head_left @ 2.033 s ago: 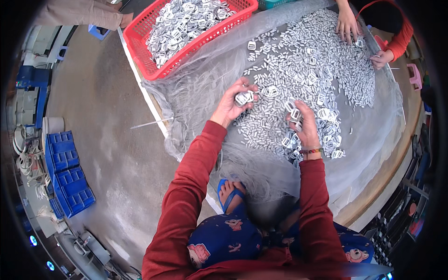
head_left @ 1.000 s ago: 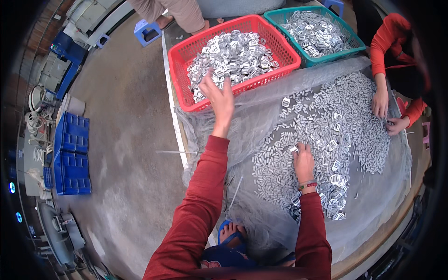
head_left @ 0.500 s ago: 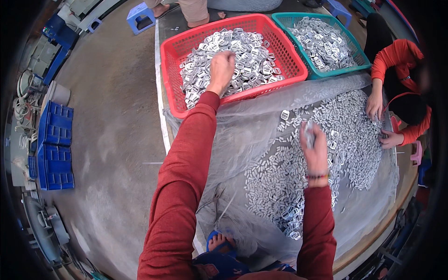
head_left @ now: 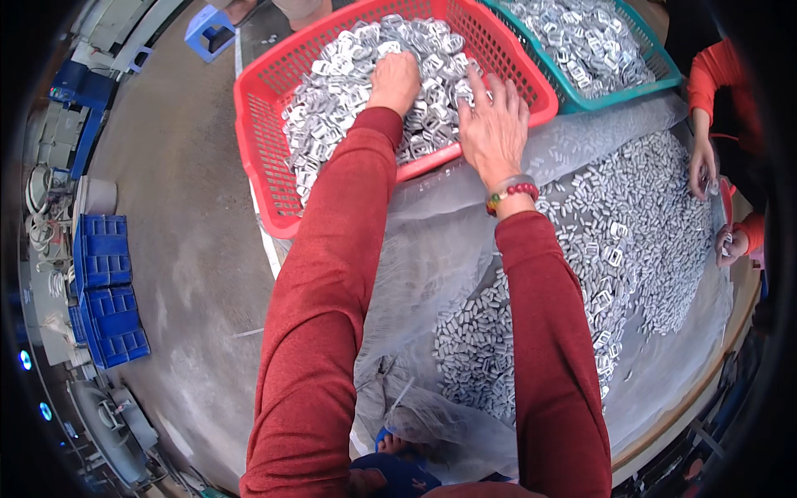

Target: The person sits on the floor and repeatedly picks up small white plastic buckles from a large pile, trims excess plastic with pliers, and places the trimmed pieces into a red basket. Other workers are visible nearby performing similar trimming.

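Observation:
A red plastic basket (head_left: 265, 178) holds a heap of silvery buckle-shaped metal pieces (head_left: 332, 100). My left hand (head_left: 394, 81) rests on this heap with its fingers curled down; what they grip is hidden among the pieces. At the basket's near right rim, my right hand (head_left: 496, 124) is open, fingers spread and reaching over the rim toward the heap. Nothing shows in it. Below it, many small silvery pellets (head_left: 473, 340) lie spread on the ground, with some buckle-shaped pieces (head_left: 613, 253) scattered among them.
A green basket (head_left: 610, 101) with similar pieces stands right of the red one. Translucent mesh (head_left: 432, 257) lies bunched before the baskets. At right, a co-worker's hands (head_left: 706, 170) are by the pellets. Blue bins (head_left: 104, 249) and a blue stool (head_left: 209, 35) stand left.
My right hand has moved from above the pellets up to the red basket's rim, its fingers now spread. My left hand stays on the heap. The view has shifted, and the co-worker's hands have moved apart.

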The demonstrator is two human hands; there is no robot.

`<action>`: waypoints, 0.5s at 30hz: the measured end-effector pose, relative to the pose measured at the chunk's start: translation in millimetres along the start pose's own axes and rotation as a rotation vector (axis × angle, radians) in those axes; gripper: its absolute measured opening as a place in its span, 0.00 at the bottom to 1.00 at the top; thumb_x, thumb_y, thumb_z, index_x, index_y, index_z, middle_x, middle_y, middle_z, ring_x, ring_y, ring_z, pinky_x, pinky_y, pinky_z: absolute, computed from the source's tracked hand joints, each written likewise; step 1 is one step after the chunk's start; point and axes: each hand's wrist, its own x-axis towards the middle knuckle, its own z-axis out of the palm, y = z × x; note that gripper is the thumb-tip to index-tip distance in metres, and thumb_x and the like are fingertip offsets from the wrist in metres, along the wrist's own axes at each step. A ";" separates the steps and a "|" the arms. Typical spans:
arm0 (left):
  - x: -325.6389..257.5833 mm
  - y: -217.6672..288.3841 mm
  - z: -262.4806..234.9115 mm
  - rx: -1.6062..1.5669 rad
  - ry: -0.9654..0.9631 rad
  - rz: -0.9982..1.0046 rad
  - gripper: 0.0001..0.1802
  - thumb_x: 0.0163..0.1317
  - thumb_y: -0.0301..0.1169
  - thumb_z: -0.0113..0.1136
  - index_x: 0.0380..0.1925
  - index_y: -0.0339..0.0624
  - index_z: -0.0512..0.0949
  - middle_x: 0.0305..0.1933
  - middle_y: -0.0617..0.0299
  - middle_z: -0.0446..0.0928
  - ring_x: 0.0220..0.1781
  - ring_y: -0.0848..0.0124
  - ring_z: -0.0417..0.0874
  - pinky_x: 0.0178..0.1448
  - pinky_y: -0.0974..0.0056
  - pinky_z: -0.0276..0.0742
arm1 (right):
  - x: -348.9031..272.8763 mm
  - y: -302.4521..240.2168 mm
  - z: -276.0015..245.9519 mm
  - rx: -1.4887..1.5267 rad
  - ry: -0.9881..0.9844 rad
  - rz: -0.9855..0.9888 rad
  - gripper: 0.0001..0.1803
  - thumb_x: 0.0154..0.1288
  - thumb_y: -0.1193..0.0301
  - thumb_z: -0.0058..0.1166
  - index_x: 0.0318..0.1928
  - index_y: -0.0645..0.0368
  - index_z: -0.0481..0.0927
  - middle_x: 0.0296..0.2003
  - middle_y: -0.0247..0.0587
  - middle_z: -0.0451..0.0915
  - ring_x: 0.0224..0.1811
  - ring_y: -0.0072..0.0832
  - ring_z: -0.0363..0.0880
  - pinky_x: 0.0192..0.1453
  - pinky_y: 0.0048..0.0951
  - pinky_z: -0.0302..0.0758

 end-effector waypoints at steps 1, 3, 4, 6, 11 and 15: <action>2.2 2.9 4.8 0.035 0.051 0.029 0.08 0.55 0.23 0.54 0.29 0.35 0.82 0.34 0.41 0.82 0.41 0.48 0.86 0.43 0.49 0.83 | -5.5 1.6 4.6 -0.012 0.038 -0.019 0.31 0.66 0.56 0.50 0.67 0.51 0.66 0.62 0.52 0.69 0.68 0.51 0.62 0.69 0.54 0.57; 11.2 7.1 9.0 0.131 0.013 0.085 0.08 0.56 0.25 0.54 0.31 0.35 0.83 0.34 0.42 0.83 0.41 0.49 0.86 0.44 0.51 0.83 | -8.8 3.9 5.9 -0.106 -0.007 -0.017 0.29 0.67 0.54 0.47 0.65 0.52 0.69 0.60 0.49 0.72 0.67 0.47 0.63 0.68 0.51 0.58; 16.8 8.3 8.9 0.108 -0.012 0.052 0.09 0.56 0.25 0.55 0.33 0.33 0.83 0.36 0.42 0.83 0.42 0.49 0.86 0.46 0.50 0.83 | -7.8 2.5 4.7 -0.124 -0.011 -0.013 0.29 0.68 0.53 0.47 0.65 0.51 0.69 0.59 0.47 0.72 0.66 0.46 0.64 0.68 0.49 0.59; 30.1 2.6 2.6 0.061 -0.189 -0.045 0.14 0.54 0.33 0.64 0.37 0.33 0.83 0.42 0.43 0.83 0.47 0.49 0.85 0.51 0.51 0.81 | -6.8 0.1 -1.8 -0.128 -0.023 -0.009 0.28 0.68 0.52 0.46 0.65 0.50 0.70 0.59 0.46 0.73 0.65 0.45 0.65 0.67 0.48 0.60; 48.4 -9.5 5.5 -0.115 -0.284 -0.278 0.26 0.46 0.41 0.74 0.42 0.35 0.82 0.49 0.42 0.81 0.54 0.49 0.82 0.58 0.53 0.77 | -5.4 -6.6 -10.9 -0.082 -0.114 0.026 0.30 0.69 0.50 0.45 0.64 0.52 0.70 0.58 0.46 0.73 0.63 0.44 0.66 0.65 0.50 0.60; 35.6 -1.9 14.4 -0.057 -0.180 -0.260 0.22 0.50 0.38 0.68 0.42 0.34 0.82 0.49 0.41 0.80 0.53 0.47 0.81 0.57 0.52 0.77 | -3.0 -1.1 -13.2 -0.009 -0.169 -0.016 0.38 0.66 0.41 0.43 0.66 0.55 0.66 0.59 0.50 0.72 0.67 0.45 0.62 0.66 0.49 0.56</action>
